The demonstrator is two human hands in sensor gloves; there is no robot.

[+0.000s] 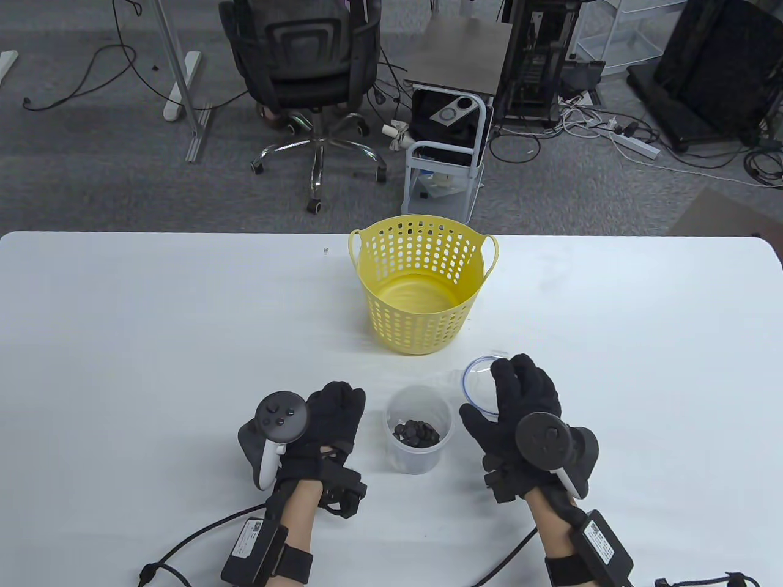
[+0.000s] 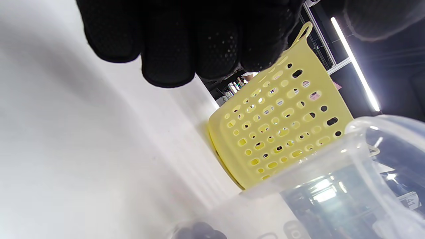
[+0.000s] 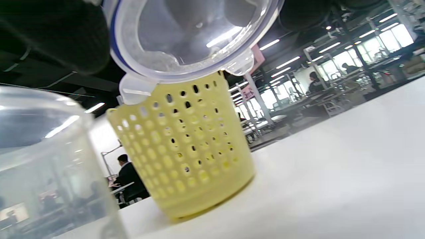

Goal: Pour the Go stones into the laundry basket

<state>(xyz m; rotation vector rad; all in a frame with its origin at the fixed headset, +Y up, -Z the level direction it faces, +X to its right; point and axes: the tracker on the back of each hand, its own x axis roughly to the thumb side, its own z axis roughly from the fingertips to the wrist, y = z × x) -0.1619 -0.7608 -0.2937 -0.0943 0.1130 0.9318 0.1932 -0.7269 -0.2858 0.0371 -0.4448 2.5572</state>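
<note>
A yellow perforated laundry basket point(image 1: 422, 287) stands upright at the table's middle; it also shows in the left wrist view point(image 2: 279, 122) and the right wrist view point(image 3: 186, 156). A clear plastic tub point(image 1: 418, 437) stands uncovered between my hands, with several black Go stones point(image 1: 417, 433) at its bottom. My left hand point(image 1: 339, 397) lies open just left of the tub, fingers point(image 2: 176, 43) stretched and apart from it. My right hand point(image 1: 514, 391) holds the tub's clear, blue-rimmed lid point(image 1: 476, 382) to the tub's right; the right wrist view shows the lid point(image 3: 192, 36) off the table.
A tiny speck-like object point(image 1: 325, 250) lies on the white table point(image 1: 153, 342) left of the basket. Beyond the far edge stand an office chair point(image 1: 306, 67) and a small cart point(image 1: 449, 140). Glove cables trail off the near edge.
</note>
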